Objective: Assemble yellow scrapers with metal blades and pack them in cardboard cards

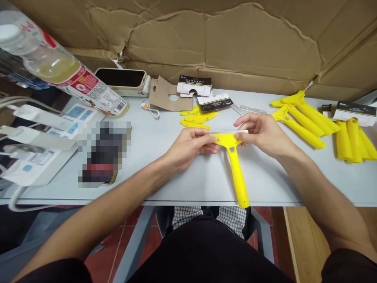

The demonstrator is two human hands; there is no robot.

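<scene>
A yellow scraper with a pale blade along its top edge is held over the table, its handle pointing down toward me. My left hand pinches the left end of the scraper head between thumb and fingers. At the other end, my right hand grips the head, thumb in front and fingers curled behind the blade. Just beyond my hands lie several flat yellow plastic pieces. Metal blades rest behind my right hand, partly covered by it.
Several yellow scraper handles lie at the right, with more handles beside a black-and-white blade package. Opened packages and brown card sit at the back. A bottle, power strip and blurred-out item occupy the left.
</scene>
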